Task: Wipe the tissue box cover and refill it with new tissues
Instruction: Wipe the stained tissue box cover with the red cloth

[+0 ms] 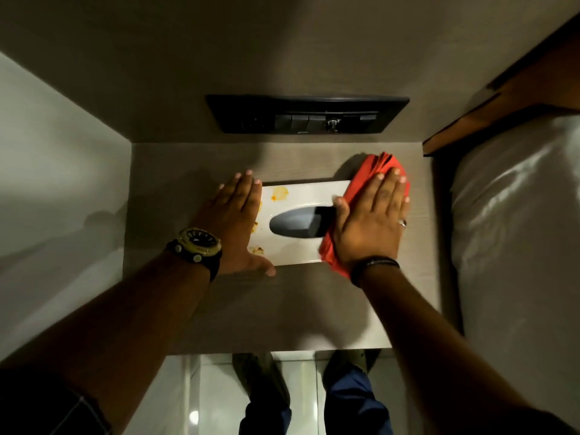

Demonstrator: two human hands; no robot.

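Both hands lie flat, fingers extended, nothing clenched. My left hand (233,222) rests palm-down on the left end of the white tissue box cover (301,191), thumb along its near edge, bracing it without gripping. My right hand (370,219) presses a folded red cloth (375,166) against the cover's right end, fingers spread and straight; the cloth protrudes beyond the fingertips and below the wrist. The cover lies at the centre of a grey-brown bedside shelf (282,309), its dark oval slot (295,226) partly hidden by the cloth. Orange-yellow stains (279,193) mark the cover's left portion. A black switch panel (306,114) is mounted on the wall behind. A bed with white bedding (518,230) adjoins the shelf's right side. Pale floor tiles (216,394) show below.
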